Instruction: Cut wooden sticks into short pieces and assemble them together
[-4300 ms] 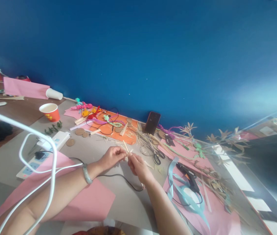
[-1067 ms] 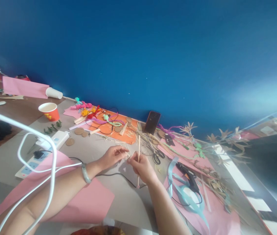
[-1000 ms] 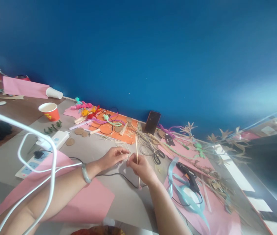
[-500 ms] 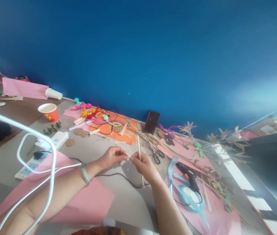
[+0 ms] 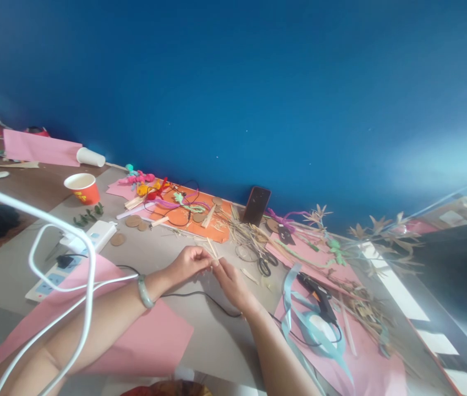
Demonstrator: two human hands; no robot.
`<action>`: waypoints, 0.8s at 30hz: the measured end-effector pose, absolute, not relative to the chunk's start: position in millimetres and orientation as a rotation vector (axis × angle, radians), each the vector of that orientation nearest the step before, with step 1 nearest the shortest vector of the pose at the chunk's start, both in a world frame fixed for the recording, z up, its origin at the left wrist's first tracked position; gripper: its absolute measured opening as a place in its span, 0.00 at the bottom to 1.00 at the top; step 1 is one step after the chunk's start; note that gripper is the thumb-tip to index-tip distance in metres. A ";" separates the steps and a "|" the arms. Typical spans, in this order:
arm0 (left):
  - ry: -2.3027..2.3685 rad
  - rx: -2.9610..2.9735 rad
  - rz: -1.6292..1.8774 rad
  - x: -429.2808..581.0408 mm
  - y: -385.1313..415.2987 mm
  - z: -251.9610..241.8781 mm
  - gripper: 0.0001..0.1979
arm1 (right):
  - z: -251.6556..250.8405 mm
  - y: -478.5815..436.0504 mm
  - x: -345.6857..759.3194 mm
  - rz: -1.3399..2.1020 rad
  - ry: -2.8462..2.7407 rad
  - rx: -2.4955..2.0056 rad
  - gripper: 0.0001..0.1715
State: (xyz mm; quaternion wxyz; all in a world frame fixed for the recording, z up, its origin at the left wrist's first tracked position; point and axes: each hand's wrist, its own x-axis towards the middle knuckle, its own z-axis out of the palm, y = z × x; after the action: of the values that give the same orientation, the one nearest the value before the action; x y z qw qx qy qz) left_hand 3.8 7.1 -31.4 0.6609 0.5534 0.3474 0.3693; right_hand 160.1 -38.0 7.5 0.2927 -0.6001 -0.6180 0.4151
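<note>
My left hand (image 5: 194,263), with a green bangle (image 5: 146,291) on its wrist, is closed with thumb and fingertips pinched together. My right hand (image 5: 232,284) meets it fingertip to fingertip, its fingers also closed. From between the fingertips a thin pale stick (image 5: 212,247) slants up and away; its lower part is hidden by the fingers. Both hands are held over the grey table (image 5: 212,335). Beyond my right hand lie scissors (image 5: 264,265) and a heap of dry straw strips (image 5: 246,234).
A glue gun (image 5: 319,300) and blue ribbon (image 5: 316,333) lie on pink paper at right. A phone (image 5: 257,205) leans on the blue wall. At left are a paper cup (image 5: 82,188), a power strip (image 5: 54,278) and a white cable (image 5: 88,286). Orange paper (image 5: 216,223) holds craft bits.
The long stick that stood upright in my right hand no longer shows that way. My right hand has turned and shifted slightly left, its fingers stretching toward my left fingertips. My left hand has barely moved.
</note>
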 end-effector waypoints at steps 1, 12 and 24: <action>0.792 1.252 0.841 3.7 7.2 -31.7 0.15 | 5.7 -37.9 158.7 1.107 -1.652 -1.600 0.24; 0.743 1.307 0.837 2.9 7.2 -25.3 0.16 | 3.9 -38.8 157.7 1.199 -1.546 -1.590 0.29; 0.756 1.301 0.853 0.6 8.7 -26.2 0.17 | 20.4 -34.7 177.0 1.764 -1.000 -1.327 0.29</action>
State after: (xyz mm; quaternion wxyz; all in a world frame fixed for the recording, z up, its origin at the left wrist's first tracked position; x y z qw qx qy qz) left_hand 0.6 8.7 -26.2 0.6489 0.5724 0.3325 0.3752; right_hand 177.0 -34.7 20.4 0.3516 -0.5126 -0.3862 0.6815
